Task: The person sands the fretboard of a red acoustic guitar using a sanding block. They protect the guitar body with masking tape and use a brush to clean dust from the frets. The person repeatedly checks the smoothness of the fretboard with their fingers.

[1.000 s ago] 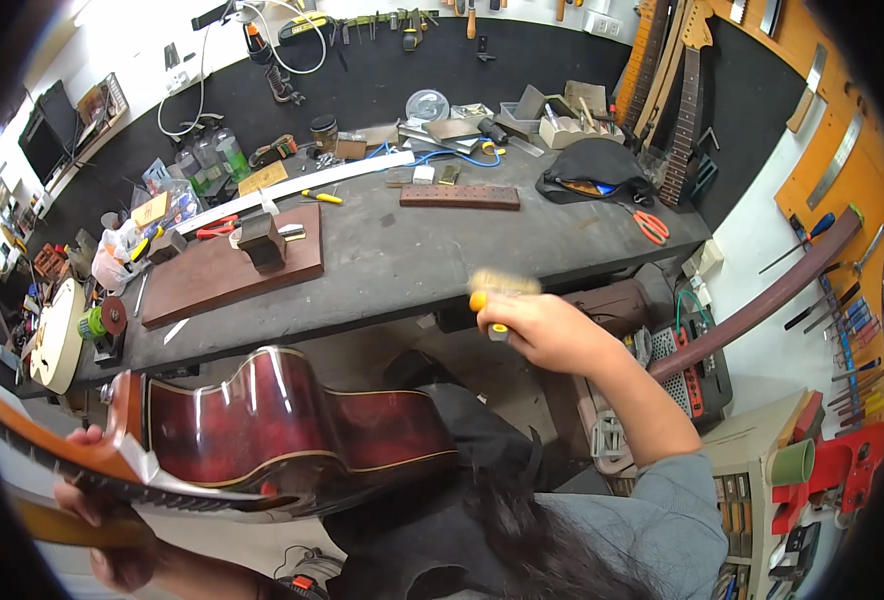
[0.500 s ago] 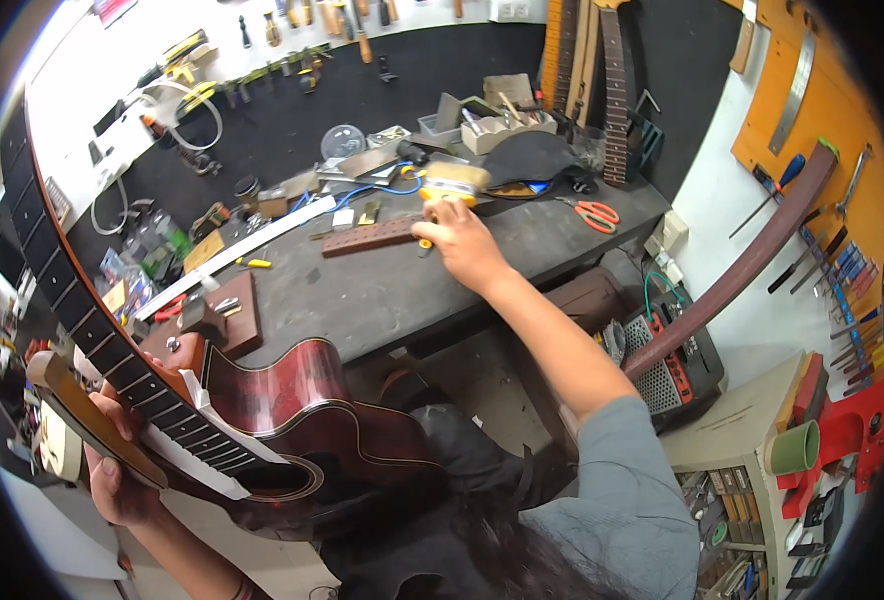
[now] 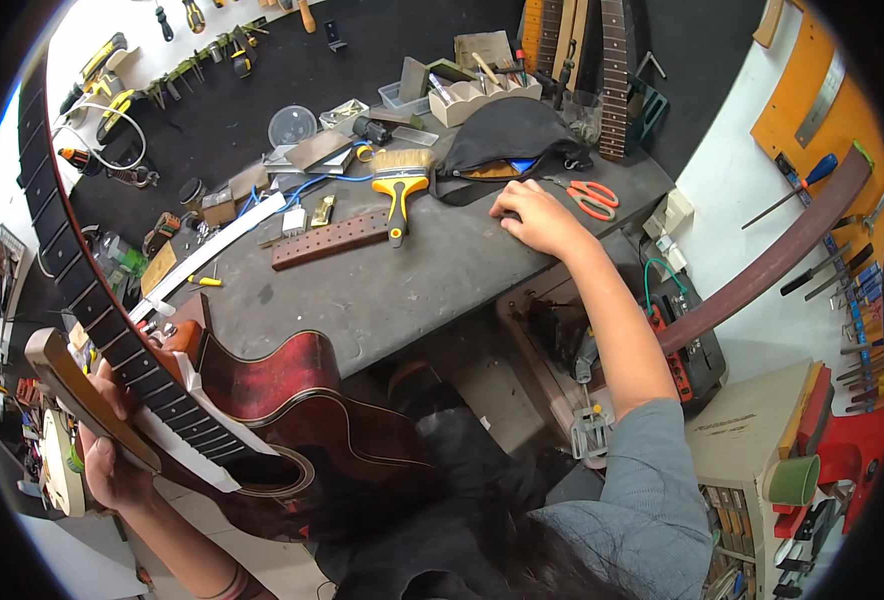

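Observation:
My left hand (image 3: 117, 470) is closed on a brown wooden bar (image 3: 87, 395), held alongside the fretboard of a dark red acoustic guitar (image 3: 262, 370). White tape (image 3: 212, 440) borders the fretboard near the soundhole. My right hand (image 3: 532, 215) rests on the dark bench (image 3: 342, 310) with loosely bent, parted fingers and nothing visible in it. To its left lies a wide brush (image 3: 399, 190) with a yellow and black handle, beside a drilled reddish wooden block (image 3: 332, 240). Orange-handled scissors (image 3: 590, 200) lie just right of my hand.
A black pouch (image 3: 502, 140), spare necks (image 3: 612, 80) and small boxes crowd the bench's back. A long curved wooden piece (image 3: 762, 270) slants up at the right beside tool boards (image 3: 802, 80). An amplifier (image 3: 692, 350) and a cabinet (image 3: 742, 420) stand below.
My right hand has carried the brush forward onto the bench and let it go, then moved rightward. The guitar's neck has tilted upward, with my left hand still on the wooden bar.

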The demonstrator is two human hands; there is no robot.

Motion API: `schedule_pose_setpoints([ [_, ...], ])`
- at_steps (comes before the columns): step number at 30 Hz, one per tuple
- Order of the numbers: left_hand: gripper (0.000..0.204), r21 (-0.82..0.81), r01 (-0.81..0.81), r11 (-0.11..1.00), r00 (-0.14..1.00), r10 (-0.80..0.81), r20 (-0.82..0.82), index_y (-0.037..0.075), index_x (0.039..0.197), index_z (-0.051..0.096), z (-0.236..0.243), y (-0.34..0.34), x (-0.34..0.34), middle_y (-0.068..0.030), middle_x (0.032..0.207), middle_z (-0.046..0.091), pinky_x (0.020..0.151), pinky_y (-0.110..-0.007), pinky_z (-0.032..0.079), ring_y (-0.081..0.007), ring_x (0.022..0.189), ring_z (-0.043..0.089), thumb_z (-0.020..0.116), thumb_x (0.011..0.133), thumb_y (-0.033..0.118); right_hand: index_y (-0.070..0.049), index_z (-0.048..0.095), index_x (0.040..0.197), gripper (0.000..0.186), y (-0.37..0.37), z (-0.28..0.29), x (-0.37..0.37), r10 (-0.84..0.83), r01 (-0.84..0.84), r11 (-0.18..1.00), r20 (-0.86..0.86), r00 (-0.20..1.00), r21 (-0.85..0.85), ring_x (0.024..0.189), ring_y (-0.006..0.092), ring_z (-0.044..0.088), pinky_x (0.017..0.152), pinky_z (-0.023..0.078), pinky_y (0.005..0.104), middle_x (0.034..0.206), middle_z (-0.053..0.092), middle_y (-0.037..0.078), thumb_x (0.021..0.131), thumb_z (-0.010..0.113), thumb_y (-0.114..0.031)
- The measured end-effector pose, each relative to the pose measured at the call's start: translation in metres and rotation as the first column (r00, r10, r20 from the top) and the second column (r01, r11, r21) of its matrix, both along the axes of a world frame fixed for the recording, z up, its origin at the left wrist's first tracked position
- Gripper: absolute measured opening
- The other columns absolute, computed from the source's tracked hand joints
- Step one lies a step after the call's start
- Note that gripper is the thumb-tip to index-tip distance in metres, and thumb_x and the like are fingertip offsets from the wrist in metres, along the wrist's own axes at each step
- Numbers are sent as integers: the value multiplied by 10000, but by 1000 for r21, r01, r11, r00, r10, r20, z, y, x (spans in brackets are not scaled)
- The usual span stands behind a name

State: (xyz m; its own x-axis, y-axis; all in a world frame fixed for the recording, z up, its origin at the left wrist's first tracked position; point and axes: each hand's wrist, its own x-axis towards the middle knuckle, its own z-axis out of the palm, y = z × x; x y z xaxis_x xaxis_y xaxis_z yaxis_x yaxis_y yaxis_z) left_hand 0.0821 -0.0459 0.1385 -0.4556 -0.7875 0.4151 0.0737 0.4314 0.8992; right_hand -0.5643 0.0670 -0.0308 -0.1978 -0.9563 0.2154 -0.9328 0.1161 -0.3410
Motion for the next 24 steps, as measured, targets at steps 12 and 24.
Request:
schedule_pose_setpoints([
  [12, 700, 49, 132, 990, 990, -134, 37, -48, 1325, 533, -12, -44, -38, -216, 1440, 507, 1097, -366, 362, -280, 1312, 488, 588, 881, 490, -64, 703, 1031, 168, -10, 11, -27, 43, -68, 970, 110, 993, 233, 1273, 308, 565, 1089, 507, 445, 1175, 677, 95, 902, 753, -160],
  [24, 592, 70, 25, 997, 1000, -24, -9, -12, 1182, 577, -14, -37, -53, -176, 1304, 551, 1105, -380, 362, -276, 1258, 514, 619, 868, 488, -43, 656, 1170, 196, 16, 6, -5, -55, 33, 998, 429, 902, 59, 902, 212, 665, 834, 534, 348, 955, 679, 45, 1013, 728, -136],
])
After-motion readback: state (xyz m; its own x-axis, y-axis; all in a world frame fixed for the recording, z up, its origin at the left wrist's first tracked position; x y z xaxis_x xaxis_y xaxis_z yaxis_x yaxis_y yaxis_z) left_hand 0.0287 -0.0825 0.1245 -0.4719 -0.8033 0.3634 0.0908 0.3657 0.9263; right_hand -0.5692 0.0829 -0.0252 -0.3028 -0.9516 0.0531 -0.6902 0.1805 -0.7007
